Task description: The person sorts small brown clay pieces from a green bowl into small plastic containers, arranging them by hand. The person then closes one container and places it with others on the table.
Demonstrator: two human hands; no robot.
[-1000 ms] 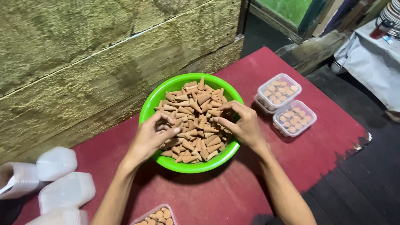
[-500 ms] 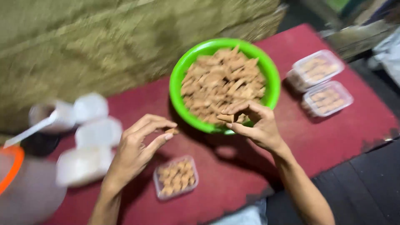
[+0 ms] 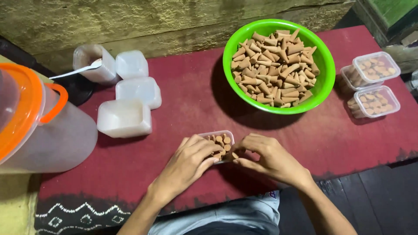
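Red mat point(image 3: 174, 113), small clear box point(image 3: 221, 138) of cones between both hands, fingers point(image 3: 208, 153) pinching cones

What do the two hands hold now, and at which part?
Both the left hand and right hand pinch small brown cones over the small clear box; the exact part cannot be told.

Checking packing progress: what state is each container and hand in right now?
green bowl: heaped with cones
small open tub: partly filled
two lidded tubs: closed, full
left hand: in the tub
right hand: pinching cones
jug: lidded
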